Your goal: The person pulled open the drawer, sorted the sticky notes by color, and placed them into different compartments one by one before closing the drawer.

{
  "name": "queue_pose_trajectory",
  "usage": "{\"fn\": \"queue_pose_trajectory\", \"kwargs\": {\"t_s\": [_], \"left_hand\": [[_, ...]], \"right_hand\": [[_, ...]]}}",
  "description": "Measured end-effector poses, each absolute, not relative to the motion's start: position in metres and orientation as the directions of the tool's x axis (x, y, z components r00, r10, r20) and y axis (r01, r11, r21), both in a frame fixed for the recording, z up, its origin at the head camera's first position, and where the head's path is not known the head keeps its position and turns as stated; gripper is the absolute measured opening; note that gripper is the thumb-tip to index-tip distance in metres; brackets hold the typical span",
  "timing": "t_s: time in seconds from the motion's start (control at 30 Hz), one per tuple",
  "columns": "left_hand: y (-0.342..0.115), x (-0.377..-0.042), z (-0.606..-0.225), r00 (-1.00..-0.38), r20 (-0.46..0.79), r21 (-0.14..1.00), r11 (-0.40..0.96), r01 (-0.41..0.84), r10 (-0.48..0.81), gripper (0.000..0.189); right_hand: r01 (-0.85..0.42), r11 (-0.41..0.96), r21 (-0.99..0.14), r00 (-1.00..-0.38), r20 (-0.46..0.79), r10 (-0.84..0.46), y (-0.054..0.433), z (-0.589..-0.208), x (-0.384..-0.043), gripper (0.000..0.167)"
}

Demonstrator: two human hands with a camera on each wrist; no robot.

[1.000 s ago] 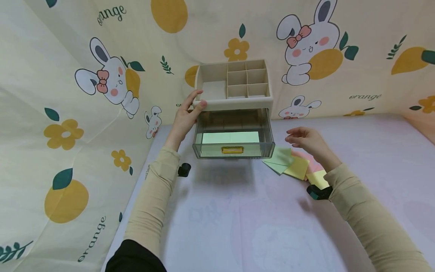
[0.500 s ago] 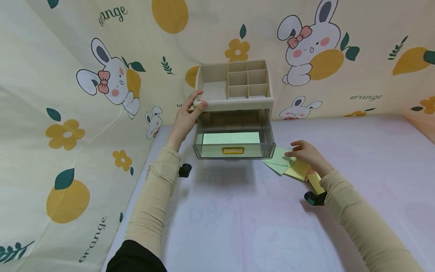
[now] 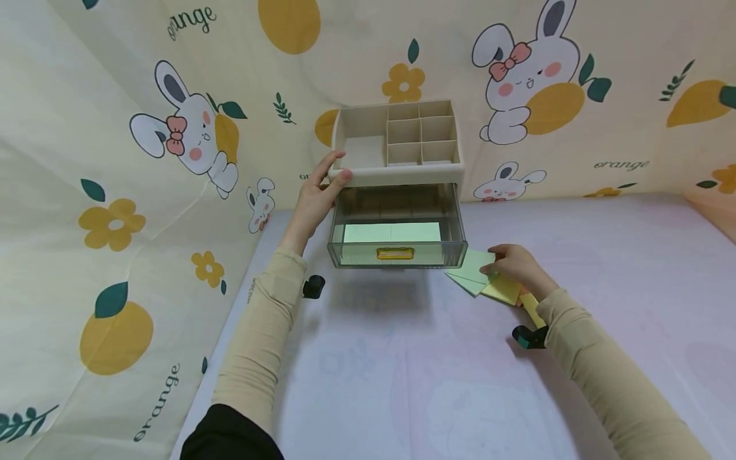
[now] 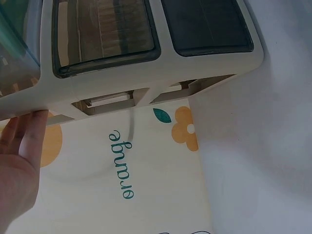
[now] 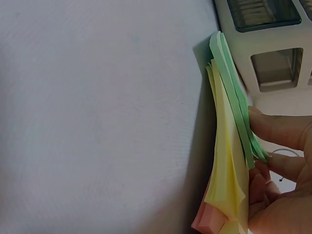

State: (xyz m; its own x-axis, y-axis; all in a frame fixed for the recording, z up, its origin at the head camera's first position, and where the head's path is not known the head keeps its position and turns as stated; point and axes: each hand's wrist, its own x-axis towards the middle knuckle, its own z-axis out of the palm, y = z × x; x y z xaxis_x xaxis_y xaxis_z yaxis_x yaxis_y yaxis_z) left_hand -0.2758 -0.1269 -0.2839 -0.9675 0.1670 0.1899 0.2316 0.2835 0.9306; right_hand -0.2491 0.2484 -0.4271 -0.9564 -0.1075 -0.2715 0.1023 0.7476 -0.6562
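Note:
A cream desktop drawer organizer (image 3: 397,175) stands at the back of the table, its clear grey top drawer (image 3: 345,257) pulled out with light green paper (image 3: 368,234) inside. My left hand (image 3: 313,199) grips the organizer's front left corner, thumb on the front. To the right of the drawer, my right hand (image 3: 522,267) pinches the edge of green sticky notes (image 3: 468,266) at the top of a fanned pile. In the right wrist view the thumb lies on the green notes (image 5: 229,80). Yellow sticky notes (image 5: 222,161) and pink sticky notes (image 5: 209,218) lie under them.
The organizer's top has one large compartment (image 3: 367,150) and several small compartments (image 3: 404,132). Patterned cloth (image 3: 190,275) hangs behind and at the left of the table (image 3: 391,377). Dark lower drawers (image 4: 209,24) show in the left wrist view.
My right hand has come down and slightly left from above the pile onto the green sticky notes. The left hand keeps its hold on the organizer, and the drawer stays pulled out.

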Motion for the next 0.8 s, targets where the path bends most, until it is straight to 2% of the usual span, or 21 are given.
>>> {"fn": "queue_pose_trajectory", "kwargs": {"t_s": [0.47, 0.8], "left_hand": [[-0.127, -0.273, -0.283, -0.967, 0.198, 0.933, 0.273, 0.236, 0.161, 0.05], [-0.127, -0.274, -0.283, -0.964, 0.211, 0.94, 0.235, 0.246, 0.164, 0.049]], "right_hand": [[0.046, 0.716, -0.696, -0.985, -0.15, -0.083, 0.251, -0.423, -0.24, 0.05], [0.021, 0.583, -0.812, -1.0, -0.007, 0.026, 0.263, -0.411, -0.226, 0.042]]}}
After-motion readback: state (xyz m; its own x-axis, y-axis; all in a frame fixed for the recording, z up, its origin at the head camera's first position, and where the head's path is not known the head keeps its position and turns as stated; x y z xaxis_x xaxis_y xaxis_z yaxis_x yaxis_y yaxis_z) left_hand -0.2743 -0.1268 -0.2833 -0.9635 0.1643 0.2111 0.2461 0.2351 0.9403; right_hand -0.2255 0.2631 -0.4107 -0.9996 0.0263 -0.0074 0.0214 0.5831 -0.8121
